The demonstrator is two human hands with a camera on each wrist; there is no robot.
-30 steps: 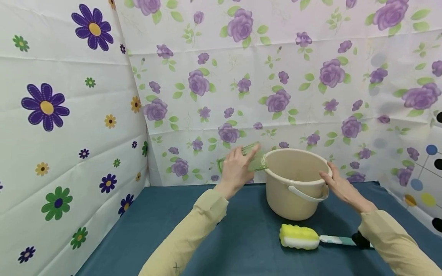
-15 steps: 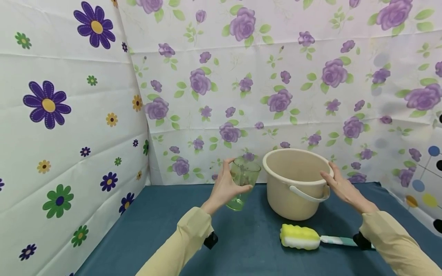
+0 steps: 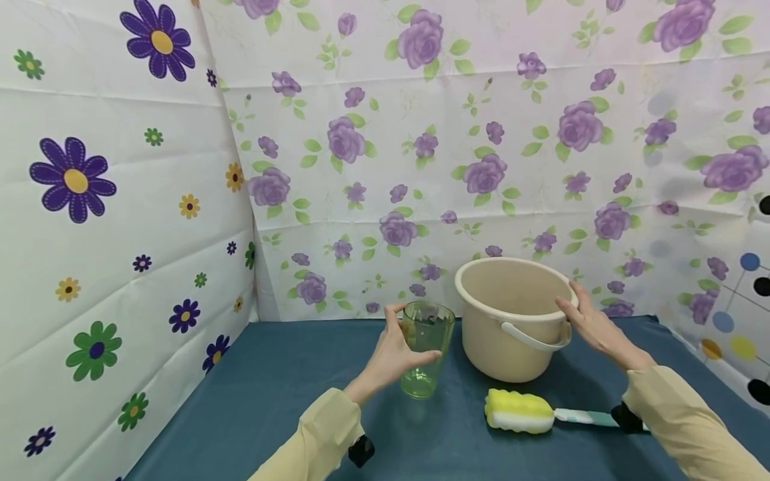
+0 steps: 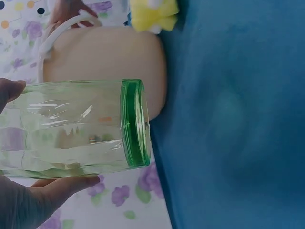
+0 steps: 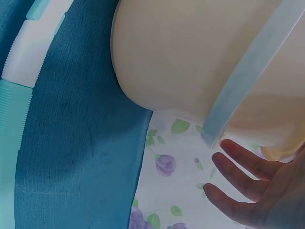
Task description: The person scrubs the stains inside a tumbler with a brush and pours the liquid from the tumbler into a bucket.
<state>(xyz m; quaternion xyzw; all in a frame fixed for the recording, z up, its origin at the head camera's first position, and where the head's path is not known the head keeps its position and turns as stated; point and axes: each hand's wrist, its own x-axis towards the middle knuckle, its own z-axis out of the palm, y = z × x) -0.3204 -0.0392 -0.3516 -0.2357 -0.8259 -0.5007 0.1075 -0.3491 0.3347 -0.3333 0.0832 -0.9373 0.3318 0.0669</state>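
Note:
My left hand [image 3: 394, 351] holds a clear green glass [image 3: 428, 347] by its side, thumb and fingers around it. It stands nearly upright, slightly tilted, left of the bucket. In the left wrist view its thick green base [image 4: 136, 124] seems to hover above the blue cloth. Across from it, my right hand [image 3: 601, 327] grips the right rim of a cream bucket [image 3: 505, 344], thumb over the edge. Several of its fingers [image 5: 238, 205] extend outside the bucket in the right wrist view. The bucket sits upright, its pale handle [image 3: 535, 339] hanging down in front.
A sponge brush [image 3: 519, 411], yellow and white, lies in front of the bucket, its teal and white handle [image 3: 586, 417] reaching under the right wrist. Blue cloth [image 3: 259, 407] covers the table. Flower-patterned sheets [image 3: 355, 220] hang behind and at the sides.
The glass was tipped sideways by the bucket's rim; my left hand has turned it upright and lowered it toward the cloth. My right hand has stayed on the bucket.

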